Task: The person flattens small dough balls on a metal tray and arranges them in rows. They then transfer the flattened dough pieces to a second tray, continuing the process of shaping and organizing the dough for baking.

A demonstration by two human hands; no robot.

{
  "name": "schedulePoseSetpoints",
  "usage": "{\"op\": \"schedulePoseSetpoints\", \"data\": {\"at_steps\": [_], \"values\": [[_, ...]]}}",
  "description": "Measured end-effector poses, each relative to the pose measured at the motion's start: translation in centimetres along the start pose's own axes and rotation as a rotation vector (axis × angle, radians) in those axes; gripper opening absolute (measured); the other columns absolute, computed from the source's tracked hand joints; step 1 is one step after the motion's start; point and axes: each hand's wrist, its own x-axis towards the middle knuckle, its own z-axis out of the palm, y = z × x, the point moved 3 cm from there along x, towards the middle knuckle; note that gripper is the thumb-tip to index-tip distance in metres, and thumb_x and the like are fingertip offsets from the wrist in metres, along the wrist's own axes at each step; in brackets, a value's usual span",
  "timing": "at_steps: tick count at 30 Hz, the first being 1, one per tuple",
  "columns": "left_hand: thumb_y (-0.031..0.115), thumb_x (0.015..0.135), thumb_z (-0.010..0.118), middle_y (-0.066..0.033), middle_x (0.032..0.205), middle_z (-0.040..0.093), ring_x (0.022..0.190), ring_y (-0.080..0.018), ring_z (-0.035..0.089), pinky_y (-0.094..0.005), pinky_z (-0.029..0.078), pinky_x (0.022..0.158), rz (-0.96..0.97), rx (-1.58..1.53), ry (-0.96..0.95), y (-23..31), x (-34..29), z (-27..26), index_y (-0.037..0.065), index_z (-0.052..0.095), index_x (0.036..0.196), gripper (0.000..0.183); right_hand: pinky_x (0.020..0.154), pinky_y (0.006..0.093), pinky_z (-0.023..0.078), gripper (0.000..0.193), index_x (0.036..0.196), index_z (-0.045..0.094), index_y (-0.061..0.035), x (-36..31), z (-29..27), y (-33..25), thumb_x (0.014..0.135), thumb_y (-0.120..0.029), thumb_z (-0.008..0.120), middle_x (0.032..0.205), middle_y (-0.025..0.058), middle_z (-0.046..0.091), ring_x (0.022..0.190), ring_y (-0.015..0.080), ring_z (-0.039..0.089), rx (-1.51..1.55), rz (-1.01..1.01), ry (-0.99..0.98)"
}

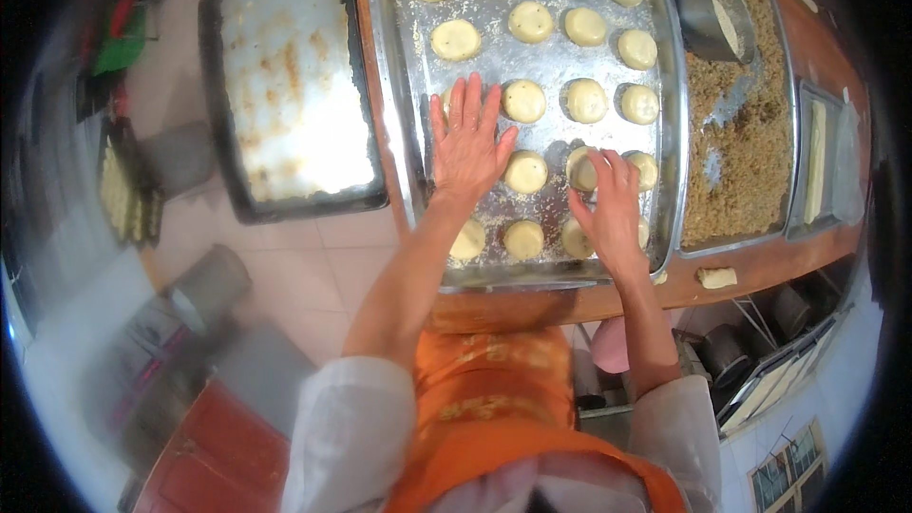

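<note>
Rows of round, flattened pale dough cakes (pixel 529 22) lie on a shiny metal tray (pixel 494 57) in front of me, with whitish crumbs scattered between them. My left hand (pixel 467 142) rests palm down over the left column, fingers stretched out and slightly spread. It covers most of one dough cake, whose pale edge shows beside the fingers. Farther right and nearer to me, my right hand (pixel 613 204) curves its fingertips and thumb around a dough cake (pixel 580 171) that sits on the tray. Another dough cake (pixel 576 239) lies partly under that hand.
To the left stands a dark-rimmed, stained baking sheet (pixel 294 66). At the right, a tray of brown crumbly filling (pixel 731 190) holds a metal bowl (pixel 708 17). A dough piece (pixel 716 277) lies on the wooden table edge (pixel 589 306). Pots (pixel 727 351) stand below.
</note>
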Motion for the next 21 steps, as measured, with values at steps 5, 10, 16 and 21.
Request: {"op": "schedulePoseSetpoints", "data": {"at_steps": [5,10,16,21], "values": [[0.038,0.088,0.051,-0.0135,0.148,0.023,0.136,-0.0310,0.020,-0.0544,0.008,0.111,0.004,-0.014,0.025,-0.1,0.1,0.3,0.011,0.036,0.138,0.059,0.094,0.0478,0.037,0.056,0.123,0.048,-0.0019,1.4,1.6,1.3,0.073,-0.014,0.071,0.120,0.0176,0.047,0.106,0.0378,0.044,-0.042,-0.026,-0.057],[0.037,0.087,0.053,-0.0139,0.148,0.022,0.136,-0.0307,0.021,-0.0546,0.009,0.111,-0.003,-0.046,0.027,-0.2,0.1,0.0,0.011,0.036,0.138,0.060,0.100,0.0504,0.030,0.051,0.124,0.049,-0.0054,4.6,1.4,0.3,0.078,-0.017,0.067,0.128,0.0145,0.045,0.115,0.0329,0.043,-0.145,-0.073,0.118],[0.028,0.088,0.054,-0.0196,0.144,0.026,0.133,-0.0341,0.025,-0.0499,0.016,0.110,-0.065,-0.224,0.174,-1.2,-0.4,-1.0,0.005,0.037,0.135,0.055,0.107,0.0549,0.017,0.049,0.130,0.045,-0.0094,7.5,4.9,0.5,0.086,-0.027,0.058,0.140,0.0085,0.037,0.130,0.0269,0.033,-0.310,-0.154,0.270],[0.021,0.086,0.060,-0.0215,0.129,0.044,0.116,-0.0360,0.046,-0.0405,0.036,0.100,-0.185,-0.370,0.042,-2.7,-3.8,-4.2,-0.001,0.038,0.131,0.056,0.107,0.0583,0.014,0.054,0.136,0.039,-0.0112,7.2,5.2,1.1,0.089,-0.034,0.053,0.143,0.0063,0.034,0.133,0.0265,0.030,-0.369,-0.093,0.206]]}}
